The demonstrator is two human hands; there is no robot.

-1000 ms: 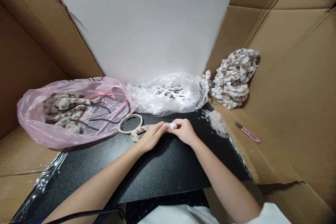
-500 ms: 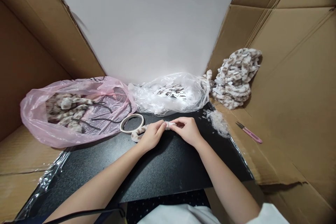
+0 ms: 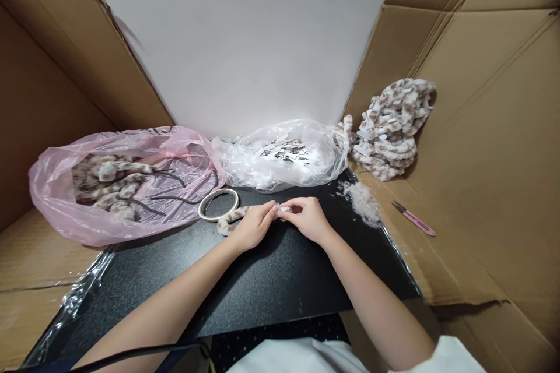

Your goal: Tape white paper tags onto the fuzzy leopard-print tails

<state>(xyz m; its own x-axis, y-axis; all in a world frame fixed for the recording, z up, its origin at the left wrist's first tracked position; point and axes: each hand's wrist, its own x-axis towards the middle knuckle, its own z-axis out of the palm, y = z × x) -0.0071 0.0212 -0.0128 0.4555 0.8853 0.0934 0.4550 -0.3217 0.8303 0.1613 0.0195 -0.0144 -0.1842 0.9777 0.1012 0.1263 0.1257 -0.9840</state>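
My left hand (image 3: 251, 226) and my right hand (image 3: 306, 218) meet at the middle of a black tabletop (image 3: 271, 280), both pinched on the end of a fuzzy brown-spotted strip (image 3: 230, 220). The strip trails out to the left from under my left hand. Its white fluffy tip (image 3: 283, 208) shows between my fingertips. A roll of tape (image 3: 217, 204) lies flat just beyond the strip, to the left of my hands.
A pink plastic bag (image 3: 118, 183) with spotted fuzzy strips and dark wires lies at the left. A clear bag (image 3: 284, 154) of small pieces sits behind my hands. A heap of spotted strips (image 3: 394, 125), a tuft of fluff (image 3: 361, 201) and pink snips (image 3: 413, 220) lie right, on cardboard.
My fingers have shifted slightly on the strip's tip, with the right hand closing nearer the left. Nothing else has moved.
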